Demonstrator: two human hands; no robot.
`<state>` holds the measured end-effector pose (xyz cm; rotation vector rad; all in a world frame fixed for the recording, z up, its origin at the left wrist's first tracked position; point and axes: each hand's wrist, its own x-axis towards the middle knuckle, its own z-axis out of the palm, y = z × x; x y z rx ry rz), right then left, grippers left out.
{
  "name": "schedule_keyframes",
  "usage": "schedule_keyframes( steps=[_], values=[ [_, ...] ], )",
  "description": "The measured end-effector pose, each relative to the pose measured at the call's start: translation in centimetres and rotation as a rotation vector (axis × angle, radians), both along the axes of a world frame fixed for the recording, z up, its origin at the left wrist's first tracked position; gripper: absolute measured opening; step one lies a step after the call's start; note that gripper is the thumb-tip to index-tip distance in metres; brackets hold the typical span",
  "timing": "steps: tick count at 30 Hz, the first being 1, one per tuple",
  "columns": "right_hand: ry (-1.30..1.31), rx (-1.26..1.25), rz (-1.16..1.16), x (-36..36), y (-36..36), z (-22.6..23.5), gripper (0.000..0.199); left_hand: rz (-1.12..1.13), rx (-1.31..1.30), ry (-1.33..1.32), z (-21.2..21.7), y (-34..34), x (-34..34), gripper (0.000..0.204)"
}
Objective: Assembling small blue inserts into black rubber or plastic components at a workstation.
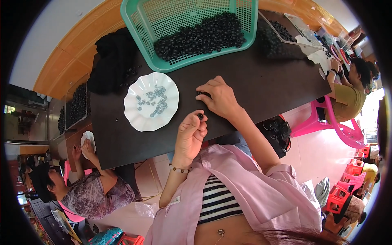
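From my distant post I had the left hand pinching a small black piece between thumb and fingers, right of the white scalloped plate and nearer the body than the green basket. The right hand curled over the dark table, its fingertips bunched, though I couldn't tell what they gripped. I judged the step as handling that single piece, the next move calling for a steady left pinch.
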<state>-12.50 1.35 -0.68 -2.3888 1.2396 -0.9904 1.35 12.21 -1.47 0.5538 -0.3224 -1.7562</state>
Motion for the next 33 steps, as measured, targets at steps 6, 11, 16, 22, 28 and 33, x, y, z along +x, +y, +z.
schedule_keyframes(
  steps=[6,11,16,22,28,33],
  values=[
    [-0.074,0.102,0.008,-0.4,-0.2,0.1,0.011,-0.047,0.063,0.109,-0.6,-0.5,-0.6,0.031],
    [-0.616,0.606,0.147,-2.0,2.4,2.5,0.01,-0.066,0.106,0.192,-0.8,-0.7,-0.9,0.027],
    [-0.941,0.753,0.405,-2.9,4.6,2.9,0.012,-0.088,0.071,0.194,-0.8,-0.8,-1.8,0.022],
    [-0.861,0.704,0.362,-3.0,5.2,2.3,0.013,-0.079,0.086,0.195,-0.4,-1.0,-2.5,0.018],
    [-0.73,0.698,0.289,-3.0,5.4,2.0,0.017,-0.08,0.065,0.221,-1.0,-0.9,-2.4,0.016],
    [-0.844,0.785,0.324,-3.2,5.3,2.7,0.018,-0.078,0.07,0.247,-1.4,-0.9,-2.1,0.018]
  ],
)
